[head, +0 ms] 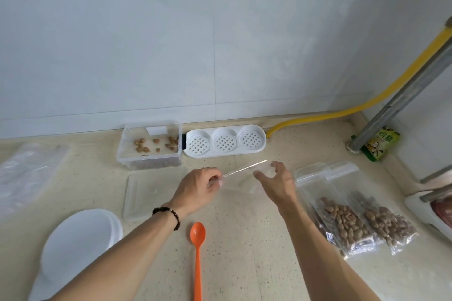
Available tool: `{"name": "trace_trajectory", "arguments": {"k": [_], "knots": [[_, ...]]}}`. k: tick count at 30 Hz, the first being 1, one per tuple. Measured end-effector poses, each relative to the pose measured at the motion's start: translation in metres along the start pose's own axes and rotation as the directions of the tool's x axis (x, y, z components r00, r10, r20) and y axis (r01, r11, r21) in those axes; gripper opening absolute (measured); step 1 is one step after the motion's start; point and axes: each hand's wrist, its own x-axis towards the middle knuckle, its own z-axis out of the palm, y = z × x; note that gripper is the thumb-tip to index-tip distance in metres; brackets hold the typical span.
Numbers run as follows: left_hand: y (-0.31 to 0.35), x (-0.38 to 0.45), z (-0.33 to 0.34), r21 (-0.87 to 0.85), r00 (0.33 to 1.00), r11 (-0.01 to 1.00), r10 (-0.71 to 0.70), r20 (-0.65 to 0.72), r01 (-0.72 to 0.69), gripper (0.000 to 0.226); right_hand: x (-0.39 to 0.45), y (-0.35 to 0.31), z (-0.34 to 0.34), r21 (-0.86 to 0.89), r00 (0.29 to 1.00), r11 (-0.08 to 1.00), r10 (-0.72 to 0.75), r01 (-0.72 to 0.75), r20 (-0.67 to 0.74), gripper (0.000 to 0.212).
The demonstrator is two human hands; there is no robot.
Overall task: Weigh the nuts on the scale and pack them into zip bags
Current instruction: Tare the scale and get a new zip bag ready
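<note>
My left hand (199, 185) pinches the top strip of an empty clear zip bag (241, 179) held above the counter. My right hand (277, 184) is at the bag's other side with curled fingers and thumb on the plastic. A clear box (150, 146) at the back holds a few loose nuts, and its lid (146, 193) lies flat in front of it. Two filled zip bags of nuts (362, 222) lie on the right. A white scale (78, 239) sits at the front left. An orange spoon (197, 254) lies between my forearms.
A white three-cup perforated tray (225, 141) stands against the tiled wall. A stack of empty clear bags (27, 173) lies at far left. A yellow hose (342, 112), a metal pipe (401, 95) and a green packet (380, 144) are at the right corner, by a white appliance (430, 207).
</note>
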Motion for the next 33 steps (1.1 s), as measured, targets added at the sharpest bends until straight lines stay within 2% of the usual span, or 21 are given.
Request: {"name": "trace_trajectory", "arguments": {"k": [3, 6, 7, 9, 11, 12, 13, 15, 17, 19, 21, 27, 33], "knots": [[0.000, -0.014, -0.039, -0.152, 1.000, 0.988, -0.016, -0.011, 0.014, 0.010, -0.027, -0.028, 0.005, 0.406, 0.994, 0.914, -0.018, -0.026, 0.106, 0.047], [-0.011, -0.032, -0.079, -0.282, 0.989, 0.949, -0.125, 0.077, 0.142, 0.025, -0.055, -0.063, 0.023, 0.489, 0.978, 0.871, -0.146, 0.054, 0.152, 0.025], [-0.018, -0.039, -0.093, -0.370, 0.974, 0.902, -0.185, 0.133, 0.222, 0.037, -0.064, -0.075, 0.031, 0.515, 0.970, 0.854, -0.182, 0.074, 0.162, 0.019], [-0.031, -0.055, -0.121, -0.560, 0.933, 0.746, -0.283, 0.223, 0.360, 0.058, -0.084, -0.101, 0.049, 0.585, 0.952, 0.806, -0.243, 0.091, 0.186, 0.014], [-0.046, -0.075, -0.148, -0.667, 0.908, 0.625, -0.362, 0.212, 0.405, 0.065, -0.104, -0.124, 0.070, 0.633, 0.937, 0.769, -0.281, 0.090, 0.209, 0.015], [-0.056, -0.085, -0.160, -0.705, 0.903, 0.595, -0.401, 0.156, 0.386, 0.064, -0.113, -0.133, 0.081, 0.635, 0.931, 0.767, -0.293, 0.094, 0.217, 0.017], [-0.069, -0.095, -0.171, -0.725, 0.895, 0.590, -0.438, 0.081, 0.355, 0.064, -0.122, -0.141, 0.093, 0.618, 0.930, 0.780, -0.294, 0.099, 0.222, 0.018], [-0.099, -0.115, -0.188, -0.700, 0.875, 0.644, -0.480, -0.055, 0.309, 0.071, -0.140, -0.151, 0.122, 0.548, 0.941, 0.830, -0.263, 0.107, 0.215, 0.020], [-0.128, -0.136, -0.198, -0.606, 0.859, 0.716, -0.502, -0.101, 0.347, 0.074, -0.154, -0.149, 0.155, 0.456, 0.957, 0.885, -0.207, 0.094, 0.205, 0.020], [-0.154, -0.156, -0.202, -0.518, 0.846, 0.748, -0.527, -0.084, 0.414, 0.071, -0.165, -0.139, 0.185, 0.386, 0.967, 0.921, -0.144, 0.052, 0.212, 0.013], [-0.179, -0.174, -0.201, -0.491, 0.828, 0.738, -0.558, -0.056, 0.464, 0.068, -0.175, -0.127, 0.208, 0.309, 0.968, 0.951, -0.095, 0.019, 0.232, 0.007], [-0.223, -0.205, -0.181, -0.439, 0.797, 0.700, -0.600, 0.063, 0.562, 0.071, -0.193, -0.091, 0.240, 0.074, 0.959, 0.996, 0.023, -0.046, 0.284, 0.009], [-0.239, -0.218, -0.171, -0.429, 0.761, 0.668, -0.644, 0.073, 0.607, 0.073, -0.191, -0.078, 0.260, -0.027, 0.965, 0.998, 0.060, -0.054, 0.255, 0.020]]}}
